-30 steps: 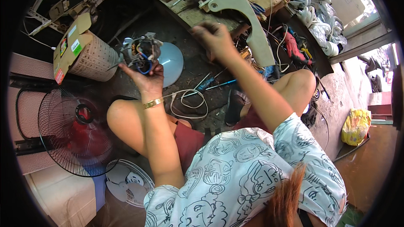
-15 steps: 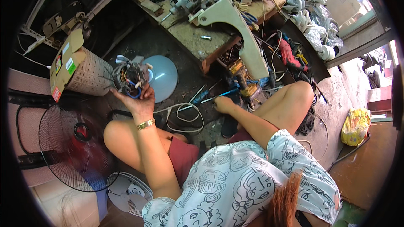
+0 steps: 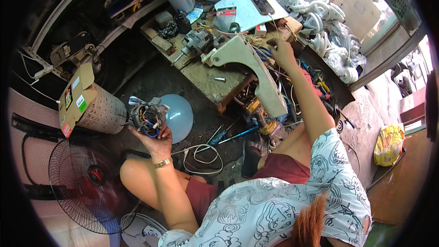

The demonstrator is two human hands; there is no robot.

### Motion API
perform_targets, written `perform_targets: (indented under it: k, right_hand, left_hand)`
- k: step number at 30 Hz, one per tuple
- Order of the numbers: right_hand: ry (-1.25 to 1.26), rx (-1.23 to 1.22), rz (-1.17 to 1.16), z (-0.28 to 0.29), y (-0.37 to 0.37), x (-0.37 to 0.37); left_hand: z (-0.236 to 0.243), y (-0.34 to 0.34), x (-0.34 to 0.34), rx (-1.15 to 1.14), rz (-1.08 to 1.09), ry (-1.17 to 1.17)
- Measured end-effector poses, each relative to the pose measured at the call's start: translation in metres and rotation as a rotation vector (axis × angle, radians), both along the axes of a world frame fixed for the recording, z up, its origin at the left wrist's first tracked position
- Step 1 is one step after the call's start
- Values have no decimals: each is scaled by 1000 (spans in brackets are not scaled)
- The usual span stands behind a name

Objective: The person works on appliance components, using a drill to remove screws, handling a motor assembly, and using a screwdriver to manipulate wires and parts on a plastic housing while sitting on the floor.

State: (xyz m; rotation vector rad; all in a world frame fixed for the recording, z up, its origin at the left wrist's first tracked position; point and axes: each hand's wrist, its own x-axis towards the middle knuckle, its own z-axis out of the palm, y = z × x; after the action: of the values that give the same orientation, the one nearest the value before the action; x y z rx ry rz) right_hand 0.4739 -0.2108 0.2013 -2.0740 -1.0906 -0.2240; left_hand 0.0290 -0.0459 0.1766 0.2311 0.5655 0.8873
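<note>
My left hand (image 3: 156, 142) is closed around a fan motor (image 3: 147, 117) with exposed windings and blue wires, held beside a pale-blue round disc (image 3: 179, 114). My right hand (image 3: 281, 51) reaches to the bench's right side, fingers bent among cables (image 3: 263, 49); what they grip is unclear. Just left of it lies a cream curved plastic housing (image 3: 247, 66), with a second motor (image 3: 196, 41) behind on the wooden bench (image 3: 192, 73). Below are a yellow drill (image 3: 261, 121), screwdrivers and a white cable (image 3: 203, 158) on the floor.
A black fan guard (image 3: 77, 183) stands at lower left, below a perforated cylinder with cardboard (image 3: 103, 110). A phone (image 3: 259, 3) lies on the bench. White fan parts (image 3: 318, 18) crowd the back right, above a red power tool (image 3: 311, 82); a yellow bag (image 3: 388, 144) sits right.
My right hand dropped toward the floor tools, then moved up to the right part of the bench. My left hand with the motor appears lower as the view tilted up toward the bench.
</note>
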Motion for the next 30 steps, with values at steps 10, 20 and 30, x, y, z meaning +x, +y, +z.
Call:
perform_targets:
  k: [10,20,30]
  right_hand:
    - [-337,-876,140,-18,44,65]
    - [-590,-906,240,39,10,97]
    - [-440,-1535,75,177,-34,38]
  left_hand:
    - [-5,10,4,-84,-37,-51]
    - [1,8,6,-132,-20,-112]
    - [-2,7,9,-120,6,-70]
